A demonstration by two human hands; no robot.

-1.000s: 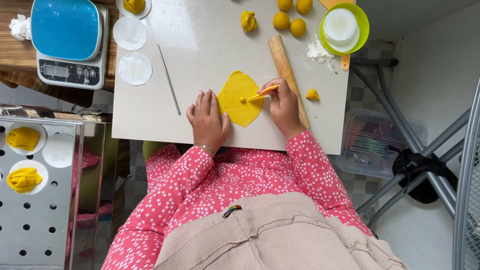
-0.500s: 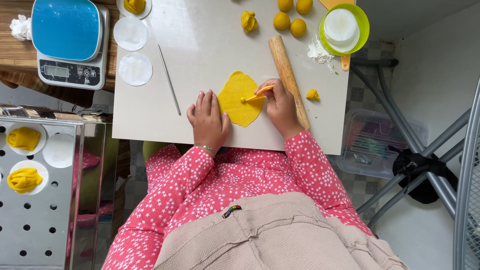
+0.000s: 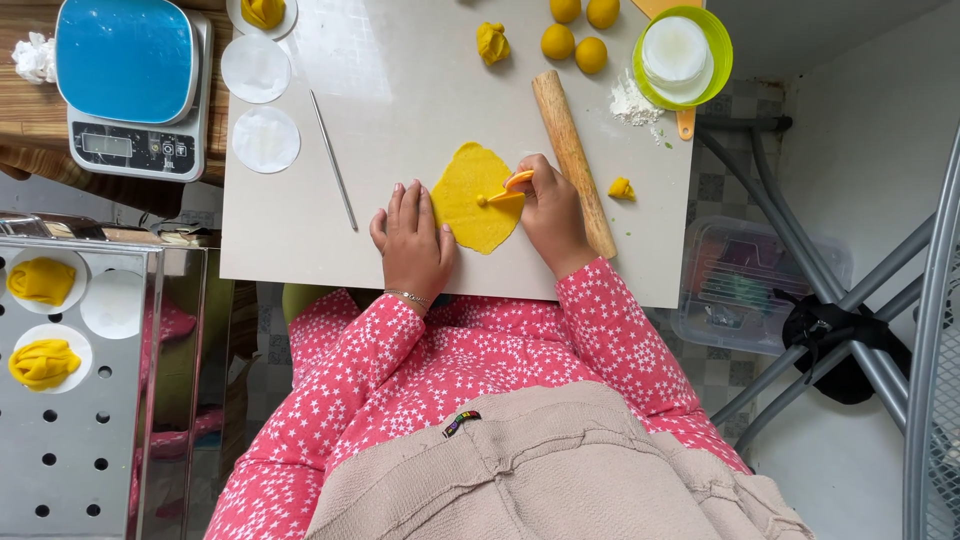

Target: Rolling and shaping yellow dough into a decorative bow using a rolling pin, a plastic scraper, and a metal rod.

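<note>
A flattened sheet of yellow dough (image 3: 468, 190) lies on the white board (image 3: 400, 100) near its front edge. My left hand (image 3: 412, 240) rests flat on the board, fingers spread, touching the sheet's left edge. My right hand (image 3: 550, 210) grips a small orange cutting tool (image 3: 506, 190) whose tip presses on the right part of the sheet. A wooden rolling pin (image 3: 568, 150) lies just beyond my right hand.
Three yellow dough balls (image 3: 580, 30), a shaped piece (image 3: 492, 42) and a small scrap (image 3: 621, 188) lie on the board. A thin metal rod (image 3: 333, 160), paper rounds (image 3: 265, 140), a green bowl (image 3: 690, 55), a blue scale (image 3: 130, 85) and a perforated steel tray (image 3: 70, 400) with shaped dough.
My right hand has shifted the orange tool slightly along the dough sheet. My left hand stays in place.
</note>
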